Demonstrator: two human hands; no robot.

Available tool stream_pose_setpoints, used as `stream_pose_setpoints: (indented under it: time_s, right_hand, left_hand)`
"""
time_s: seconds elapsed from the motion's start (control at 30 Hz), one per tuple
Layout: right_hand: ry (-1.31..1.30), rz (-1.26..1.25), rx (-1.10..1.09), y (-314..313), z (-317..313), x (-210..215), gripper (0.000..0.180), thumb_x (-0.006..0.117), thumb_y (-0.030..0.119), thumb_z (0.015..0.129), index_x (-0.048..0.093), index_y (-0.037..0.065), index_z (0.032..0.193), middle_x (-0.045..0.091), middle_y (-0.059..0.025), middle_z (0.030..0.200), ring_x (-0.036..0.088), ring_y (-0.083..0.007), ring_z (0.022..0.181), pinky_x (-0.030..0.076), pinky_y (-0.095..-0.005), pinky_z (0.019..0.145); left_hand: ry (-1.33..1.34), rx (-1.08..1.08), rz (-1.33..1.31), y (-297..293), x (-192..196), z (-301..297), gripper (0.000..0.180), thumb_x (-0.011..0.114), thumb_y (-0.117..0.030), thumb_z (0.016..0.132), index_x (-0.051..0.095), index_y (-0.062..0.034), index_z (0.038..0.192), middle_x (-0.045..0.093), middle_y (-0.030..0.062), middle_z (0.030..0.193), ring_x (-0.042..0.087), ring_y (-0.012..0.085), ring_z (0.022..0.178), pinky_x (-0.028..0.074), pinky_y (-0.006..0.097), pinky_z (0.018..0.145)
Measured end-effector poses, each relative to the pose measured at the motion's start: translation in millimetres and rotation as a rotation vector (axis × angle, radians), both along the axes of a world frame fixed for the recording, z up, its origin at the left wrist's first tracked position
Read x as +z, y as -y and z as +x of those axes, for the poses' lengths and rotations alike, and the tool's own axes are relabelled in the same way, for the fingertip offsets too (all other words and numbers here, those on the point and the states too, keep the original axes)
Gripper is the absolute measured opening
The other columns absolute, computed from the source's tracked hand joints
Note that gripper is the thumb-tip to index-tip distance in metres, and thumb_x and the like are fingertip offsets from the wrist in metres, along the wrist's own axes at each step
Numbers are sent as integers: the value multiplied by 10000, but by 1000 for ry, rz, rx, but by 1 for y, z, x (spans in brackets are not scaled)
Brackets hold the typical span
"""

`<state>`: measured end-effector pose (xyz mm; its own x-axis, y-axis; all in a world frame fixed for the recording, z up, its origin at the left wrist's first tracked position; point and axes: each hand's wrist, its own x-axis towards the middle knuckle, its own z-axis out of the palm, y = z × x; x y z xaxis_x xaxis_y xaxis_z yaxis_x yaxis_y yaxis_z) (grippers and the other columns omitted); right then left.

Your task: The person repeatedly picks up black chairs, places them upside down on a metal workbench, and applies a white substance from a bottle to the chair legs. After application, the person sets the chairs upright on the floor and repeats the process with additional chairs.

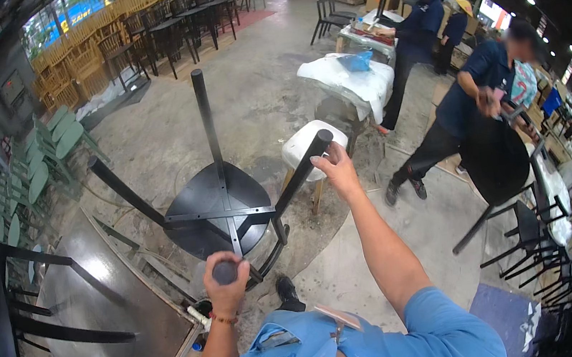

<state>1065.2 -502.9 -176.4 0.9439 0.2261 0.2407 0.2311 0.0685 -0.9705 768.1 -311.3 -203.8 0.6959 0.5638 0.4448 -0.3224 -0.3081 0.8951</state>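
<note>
1. Because the black chair (195, 198) is upside down ahead, its legs (203, 110) serve as handles.
2. Left hand (219, 294): curled around a dark round end (225, 272), seemingly the nearest leg's.
3. Right hand (337, 169): partly closed around another leg (300, 176), probably for steadiness.

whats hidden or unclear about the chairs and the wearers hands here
In the head view:
Upturned chair: seat's top face, hidden by the seat itself.
Left hand: palm, behind the round leg end.
Right hand: some fingers, hidden by the slanting leg and the hand itself.
Black chair at left: cut off by the dark rim.
Stacked brown chairs: overlapping, uncountable.
</note>
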Motion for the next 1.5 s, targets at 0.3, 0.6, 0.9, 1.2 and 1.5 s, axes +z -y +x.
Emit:
stream_pose_setpoints:
  time_s: [0.3, 0.6, 0.9, 1.2, 1.5]
  right_hand:
    - [-239, 89, -56, -113, 167, 43, 133, 680, 116, 666, 598, 27, 720, 563, -22, 631, 519, -121, 575, 418, -326, 534]
    - [48, 235, -111, -11, 321, 143, 246, 734, 105, 662, 591, -29, 811, 614, -60, 713, 544, -127, 612, 442, -302, 546]
    - [105, 272, -41, 76, 515, 114, 186, 714, 55, 678, 584, 12, 804, 594, -22, 695, 544, -113, 596, 426, -265, 562]
    - [-4, 290, -97, 162, 588, -40, 147, 674, 8, 704, 604, 41, 828, 606, -29, 762, 583, -148, 689, 470, -283, 668]
    - [-264, 110, -131, 204, 549, -78, 370, 698, 124, 774, 587, 20, 1110, 619, -53, 953, 584, -171, 902, 447, -300, 815]
  left_hand:
    - [25, 194, -103, -67, 109, 143, 268, 714, -17, 741, 569, -13, 966, 596, 43, 802, 571, 122, 708, 470, 257, 654]
    - [205, -7, -123, 1, 197, 292, 434, 718, -103, 733, 478, 11, 1077, 545, 81, 809, 540, 190, 730, 442, 318, 680]
    - [142, -67, -114, 78, 117, 490, 242, 684, 8, 791, 547, -17, 990, 637, 46, 844, 606, 120, 775, 498, 263, 706]
    - [-131, -207, 62, 175, 5, 530, 250, 734, 28, 777, 573, -55, 948, 642, 52, 937, 604, 125, 851, 511, 280, 751]
    - [-436, -335, 372, 218, -16, 494, 421, 756, -206, 800, 563, -54, 1141, 622, 115, 1120, 583, 306, 1084, 440, 394, 976]
